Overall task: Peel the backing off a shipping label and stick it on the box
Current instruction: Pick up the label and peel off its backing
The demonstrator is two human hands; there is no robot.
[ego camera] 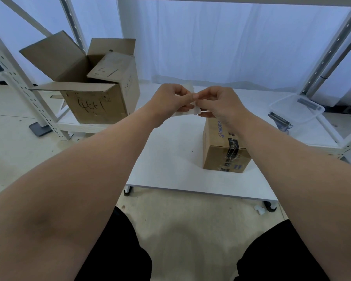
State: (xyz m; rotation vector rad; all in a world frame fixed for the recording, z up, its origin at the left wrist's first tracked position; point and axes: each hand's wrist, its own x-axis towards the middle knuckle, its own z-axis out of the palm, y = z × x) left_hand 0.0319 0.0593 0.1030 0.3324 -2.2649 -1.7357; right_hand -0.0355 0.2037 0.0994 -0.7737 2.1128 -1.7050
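Observation:
A small white shipping label (192,110) is held up in the air between both hands, above the low white table (170,159). My left hand (171,100) pinches its left part and my right hand (219,103) pinches its right edge with thumb and forefinger. Most of the label is hidden by my fingers. A sealed brown cardboard box (221,151) with blue print and black tape stands on the table just below my right wrist.
A large open cardboard box (93,94) with handwriting sits on a low shelf at the back left. A clear plastic bin (296,110) rests at the right. White metal shelf posts (18,86) flank both sides. My knees are at the bottom.

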